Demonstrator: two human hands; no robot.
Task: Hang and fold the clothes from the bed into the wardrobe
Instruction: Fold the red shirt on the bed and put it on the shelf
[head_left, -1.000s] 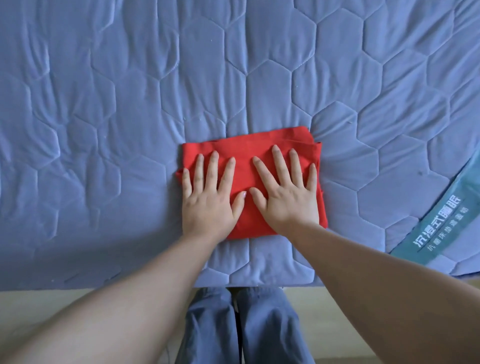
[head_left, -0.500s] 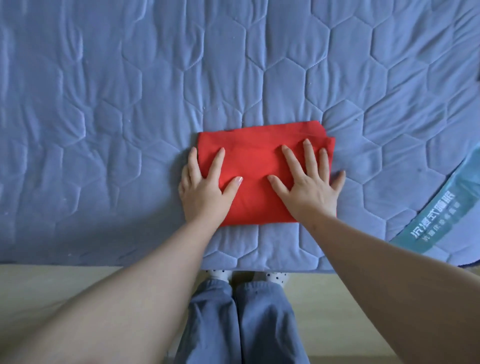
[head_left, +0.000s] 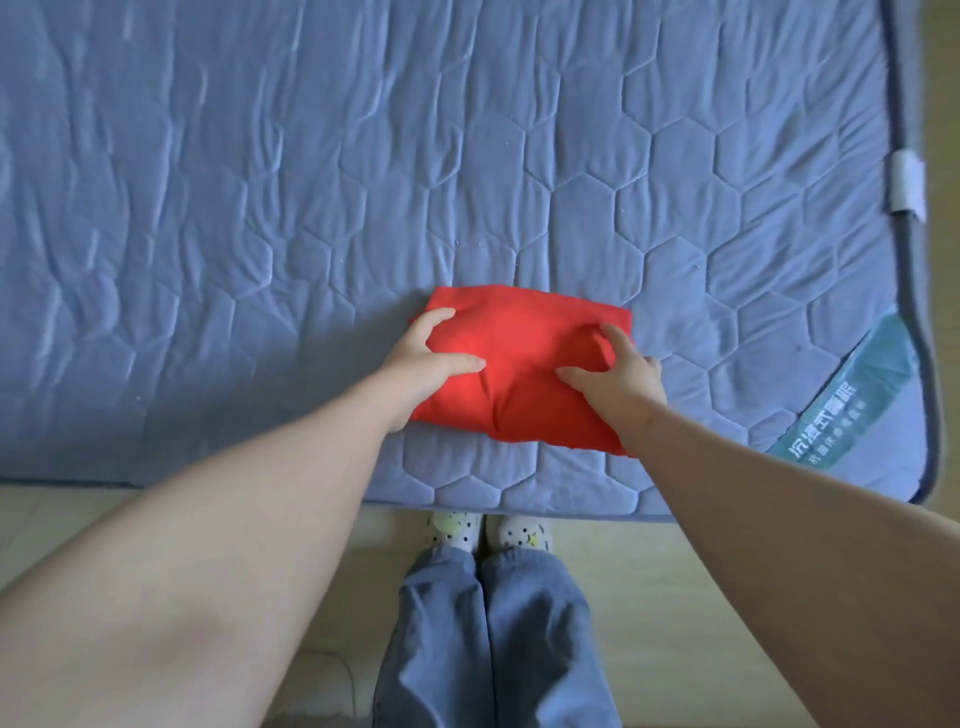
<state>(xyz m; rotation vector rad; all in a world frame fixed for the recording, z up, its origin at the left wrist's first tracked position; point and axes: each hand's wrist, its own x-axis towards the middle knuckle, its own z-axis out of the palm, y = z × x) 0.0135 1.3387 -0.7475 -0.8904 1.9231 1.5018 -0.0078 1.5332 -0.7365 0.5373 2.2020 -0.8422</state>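
A folded red garment lies on the blue quilted bed, near its front edge. My left hand grips the garment's left side, thumb on top and fingers curled round the edge. At the right side, my right hand grips it the same way, and the cloth bunches between thumb and fingers. The wardrobe is not in view.
The bed's front edge runs across the frame just above my feet in dotted socks. A teal label sits at the bed's right corner, with a dark piped edge and a white tag. Pale floor lies below.
My hands were pressing flat on the red garment; now both have moved to its sides and curled round it. The view has pulled back, showing more bed and floor.
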